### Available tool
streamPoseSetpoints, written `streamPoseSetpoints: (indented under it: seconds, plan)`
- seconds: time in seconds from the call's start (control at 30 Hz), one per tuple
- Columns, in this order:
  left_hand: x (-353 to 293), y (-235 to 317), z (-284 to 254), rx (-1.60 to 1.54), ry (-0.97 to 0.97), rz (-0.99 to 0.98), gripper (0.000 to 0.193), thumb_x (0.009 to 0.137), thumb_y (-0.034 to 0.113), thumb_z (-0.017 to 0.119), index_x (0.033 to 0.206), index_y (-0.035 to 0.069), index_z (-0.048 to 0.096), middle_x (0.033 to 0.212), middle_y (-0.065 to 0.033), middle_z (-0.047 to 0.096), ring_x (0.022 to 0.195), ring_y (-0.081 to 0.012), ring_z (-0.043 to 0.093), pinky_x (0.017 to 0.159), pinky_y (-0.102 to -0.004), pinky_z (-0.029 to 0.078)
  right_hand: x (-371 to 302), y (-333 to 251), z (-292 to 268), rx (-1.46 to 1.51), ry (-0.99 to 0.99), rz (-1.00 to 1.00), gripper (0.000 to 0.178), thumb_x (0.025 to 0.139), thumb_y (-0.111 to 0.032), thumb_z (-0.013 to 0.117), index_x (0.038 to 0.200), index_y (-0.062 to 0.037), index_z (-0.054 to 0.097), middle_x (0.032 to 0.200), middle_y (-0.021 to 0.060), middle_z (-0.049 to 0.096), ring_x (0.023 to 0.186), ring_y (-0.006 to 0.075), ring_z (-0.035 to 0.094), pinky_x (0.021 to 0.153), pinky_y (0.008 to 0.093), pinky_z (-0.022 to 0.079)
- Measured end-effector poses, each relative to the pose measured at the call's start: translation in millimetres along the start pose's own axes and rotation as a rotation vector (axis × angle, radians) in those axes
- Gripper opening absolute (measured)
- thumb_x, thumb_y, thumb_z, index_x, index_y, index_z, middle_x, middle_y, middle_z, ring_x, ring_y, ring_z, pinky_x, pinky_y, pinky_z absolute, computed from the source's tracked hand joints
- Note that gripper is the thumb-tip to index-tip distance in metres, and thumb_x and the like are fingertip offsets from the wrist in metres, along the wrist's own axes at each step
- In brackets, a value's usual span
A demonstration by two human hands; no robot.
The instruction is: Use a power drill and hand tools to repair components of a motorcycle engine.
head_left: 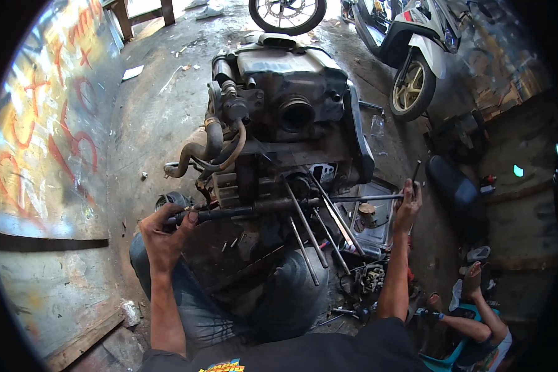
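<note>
A large motorcycle engine (285,93) stands on the floor in front of my knees. Several long studs (307,232) stick out of its near side towards me. My left hand (167,230) is closed round the left end of a dark tube (235,212) that lies across the engine's near side. On the right, my right hand (408,208) is closed round the crosspiece of a T-handle wrench (366,198). Its thin shaft runs left and meets the engine beside the tube's right end, where the exact contact is hidden.
A bent rubber hose (212,142) hangs off the engine's left. A tray (375,223) and a heap of small parts (373,279) lie to the right, near a black seat (449,180). A scooter (412,56) stands far right. Another person's legs (477,310) are at lower right.
</note>
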State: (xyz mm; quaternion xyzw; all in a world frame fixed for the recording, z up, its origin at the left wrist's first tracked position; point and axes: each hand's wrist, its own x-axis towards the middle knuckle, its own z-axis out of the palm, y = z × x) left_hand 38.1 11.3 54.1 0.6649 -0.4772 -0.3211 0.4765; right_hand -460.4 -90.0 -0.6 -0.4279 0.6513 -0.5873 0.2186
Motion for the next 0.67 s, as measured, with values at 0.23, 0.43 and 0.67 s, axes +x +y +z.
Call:
streamPoseSetpoints:
  seconds: [0.23,0.43,0.67]
  plan:
    - [6,15,-3,-0.036,-0.090,-0.106,0.028,0.086,0.024,0.078,0.084,-0.003,0.069,0.066,0.0013,0.062,0.062,-0.0035,0.055,0.053,-0.0196,0.040,38,-41,-14,-0.549,-0.205,0.016,0.040,0.098,-0.038,0.060,0.096,0.0022,0.061,0.075,0.0053,0.056,0.071,0.0134,0.050,0.067,0.0315,0.043]
    - [15,5,-4,0.006,-0.088,-0.148,0.040,0.088,0.036,0.075,0.082,-0.003,0.070,0.063,0.0015,0.060,0.056,-0.0035,0.050,0.049,-0.0211,0.035,34,-48,-7,-0.573,-0.294,0.030,0.046,0.097,-0.042,0.060,0.100,0.0037,0.062,0.076,0.0079,0.059,0.071,0.0153,0.053,0.068,0.0322,0.045]
    - [19,0,-5,-0.012,-0.124,-0.248,0.044,0.086,0.041,0.076,0.084,-0.002,0.071,0.061,0.0023,0.057,0.051,-0.0038,0.047,0.045,-0.0219,0.033,27,-45,3,-0.534,-0.167,0.042,0.044,0.094,-0.044,0.064,0.101,-0.0002,0.063,0.075,0.0052,0.059,0.069,0.0154,0.051,0.067,0.0322,0.044]
